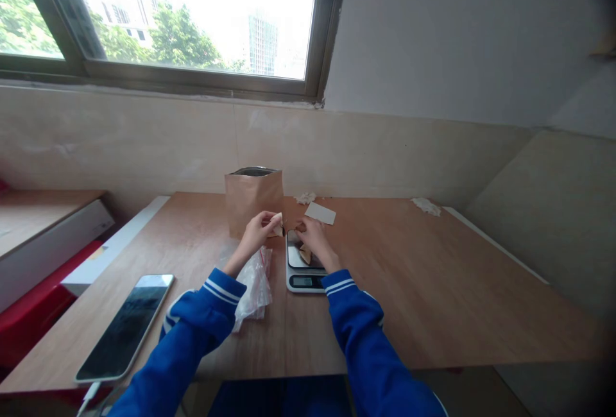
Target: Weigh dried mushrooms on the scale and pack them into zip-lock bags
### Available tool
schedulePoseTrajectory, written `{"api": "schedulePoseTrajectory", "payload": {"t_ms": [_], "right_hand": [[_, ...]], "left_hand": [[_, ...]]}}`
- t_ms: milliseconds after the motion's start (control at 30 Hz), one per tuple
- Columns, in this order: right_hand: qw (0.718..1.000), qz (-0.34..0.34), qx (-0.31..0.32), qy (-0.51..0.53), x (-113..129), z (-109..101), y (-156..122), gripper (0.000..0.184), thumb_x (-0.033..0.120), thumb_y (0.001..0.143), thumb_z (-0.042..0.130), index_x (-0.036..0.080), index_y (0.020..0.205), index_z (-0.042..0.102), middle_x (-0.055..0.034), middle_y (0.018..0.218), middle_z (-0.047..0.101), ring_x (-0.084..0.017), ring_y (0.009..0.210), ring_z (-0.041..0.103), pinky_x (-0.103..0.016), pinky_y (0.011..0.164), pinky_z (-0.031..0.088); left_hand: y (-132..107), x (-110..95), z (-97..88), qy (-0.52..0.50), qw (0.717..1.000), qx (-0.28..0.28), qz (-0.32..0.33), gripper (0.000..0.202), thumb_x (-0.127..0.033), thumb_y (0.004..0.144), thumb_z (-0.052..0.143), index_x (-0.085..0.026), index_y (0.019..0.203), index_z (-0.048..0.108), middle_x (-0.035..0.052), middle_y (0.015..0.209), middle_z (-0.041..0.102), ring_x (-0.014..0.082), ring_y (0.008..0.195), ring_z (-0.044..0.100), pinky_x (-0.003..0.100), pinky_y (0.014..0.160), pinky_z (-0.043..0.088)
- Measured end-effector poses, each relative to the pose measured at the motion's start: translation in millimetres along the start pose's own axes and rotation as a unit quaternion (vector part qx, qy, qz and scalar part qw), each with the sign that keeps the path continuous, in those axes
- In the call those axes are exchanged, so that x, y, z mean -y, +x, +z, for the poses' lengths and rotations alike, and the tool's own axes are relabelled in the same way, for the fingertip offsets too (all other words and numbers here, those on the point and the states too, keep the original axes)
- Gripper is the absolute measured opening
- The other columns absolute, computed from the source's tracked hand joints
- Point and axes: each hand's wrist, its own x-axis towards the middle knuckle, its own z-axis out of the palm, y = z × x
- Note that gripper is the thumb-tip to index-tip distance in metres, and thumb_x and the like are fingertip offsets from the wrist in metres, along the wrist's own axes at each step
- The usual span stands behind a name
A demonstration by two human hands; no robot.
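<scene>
Fingers pinched: left hand on pale scrap, right hand on brown scrap.

Two hands are mine: my left hand and my right hand, both near 12 o'clock. On the one wooden table I count one kraft paper bag at 12 o'clock, one digital kitchen scale and one clear plastic bag also at 12 o'clock, and one white card at 1 o'clock. There are two tan pieces: one tan piece in my left hand, and one tan piece on the scale. There are two crumpled white scraps: one crumpled white scrap at 12 o'clock and one crumpled white scrap at 2 o'clock. One smartphone lies at 8 o'clock, and there is one window at 11 o'clock.
</scene>
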Motion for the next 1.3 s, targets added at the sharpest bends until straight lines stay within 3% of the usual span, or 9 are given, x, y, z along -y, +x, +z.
{"api": "schedulePoseTrajectory", "payload": {"t_ms": [233,400,567,767,867,933,1067,1167,1300], "right_hand": [[0.962,0.110,-0.231,0.100,-59.5,-28.6,-43.2,0.037,0.048,0.087,0.052,0.016,0.103,0.063,-0.0131,0.102,0.070,-0.026,0.094,0.064,-0.038,0.085,0.047],[0.964,0.157,-0.214,0.027,-106.4,-22.7,-94.6,0.043,0.052,0.089,0.045,0.014,0.099,0.062,-0.0157,0.098,0.069,-0.027,0.091,0.062,-0.040,0.082,0.047],[0.973,0.157,-0.165,-0.049,-120.5,-15.9,-110.8,0.038,0.045,0.092,0.041,0.014,0.095,0.063,-0.0151,0.095,0.066,-0.028,0.094,0.058,-0.040,0.083,0.043],[0.973,0.141,-0.134,-0.124,-119.2,-12.7,-109.8,0.028,0.033,0.092,0.041,0.017,0.090,0.064,-0.0137,0.095,0.062,-0.027,0.095,0.052,-0.040,0.085,0.039],[0.972,0.141,-0.137,-0.125,-118.5,-12.1,-110.1,0.026,0.031,0.091,0.042,0.016,0.090,0.063,-0.0136,0.094,0.060,-0.027,0.095,0.050,-0.041,0.085,0.039],[0.973,0.136,-0.142,-0.119,-118.0,-12.0,-110.4,0.024,0.030,0.091,0.043,0.016,0.089,0.063,-0.0133,0.094,0.059,-0.027,0.095,0.050,-0.041,0.085,0.038],[0.973,0.134,-0.151,-0.108,-117.8,-11.5,-110.9,0.021,0.027,0.090,0.044,0.017,0.088,0.062,-0.0126,0.093,0.058,-0.028,0.094,0.049,-0.042,0.086,0.039],[0.973,0.137,-0.160,-0.093,-117.8,-11.0,-110.8,0.018,0.025,0.088,0.045,0.017,0.089,0.061,-0.0125,0.094,0.057,-0.028,0.096,0.050,-0.043,0.087,0.039],[0.972,0.158,-0.167,-0.052,-117.0,-11.2,-109.8,0.019,0.027,0.086,0.046,0.015,0.096,0.058,-0.0141,0.102,0.054,-0.028,0.098,0.051,-0.043,0.087,0.042]], "left_hand": [[5.3,28.1,26.5,0.082,0.994,0.069,-0.031,0.044,-0.053,0.078,0.063,-0.013,0.093,0.071,0.0115,0.091,0.073,0.0232,0.083,0.067,0.030,0.071,0.049],[17.4,31.4,51.2,0.119,0.991,0.061,-0.011,0.037,-0.046,0.076,0.069,-0.012,0.092,0.069,0.0108,0.086,0.072,0.0217,0.079,0.067,0.029,0.069,0.049],[21.4,31.1,60.9,0.219,0.973,0.040,0.060,0.018,-0.030,0.081,0.066,-0.014,0.090,0.064,0.0104,0.091,0.069,0.0221,0.086,0.064,0.034,0.079,0.050],[26.4,-38.0,31.2,0.310,0.913,-0.150,0.218,0.021,-0.023,0.091,0.047,-0.016,0.107,0.057,0.0159,0.115,0.056,0.0263,0.111,0.054,0.041,0.096,0.044],[38.4,-74.4,2.6,0.334,0.871,-0.280,0.227,0.031,-0.023,0.089,0.046,-0.016,0.119,0.051,0.0190,0.134,0.043,0.0296,0.128,0.042,0.045,0.104,0.035],[49.6,-83.0,-17.2,0.354,0.857,-0.313,0.207,0.033,-0.024,0.090,0.044,-0.017,0.121,0.050,0.0191,0.136,0.043,0.0310,0.129,0.040,0.048,0.107,0.030],[66.2,-69.5,-45.6,0.435,0.860,-0.211,0.164,0.032,-0.026,0.093,0.030,-0.014,0.096,0.061,0.0171,0.102,0.063,0.0291,0.108,0.056,0.049,0.107,0.027],[65.4,-62.0,-53.6,0.488,0.842,-0.168,0.160,0.039,-0.029,0.094,0.027,-0.015,0.087,0.063,0.0163,0.097,0.066,0.0278,0.101,0.059,0.044,0.101,0.034],[56.4,-78.7,-57.7,0.528,0.835,-0.106,0.116,0.042,-0.035,0.093,0.030,-0.018,0.082,0.067,0.0142,0.091,0.070,0.0274,0.092,0.063,0.036,0.084,0.044]]}}
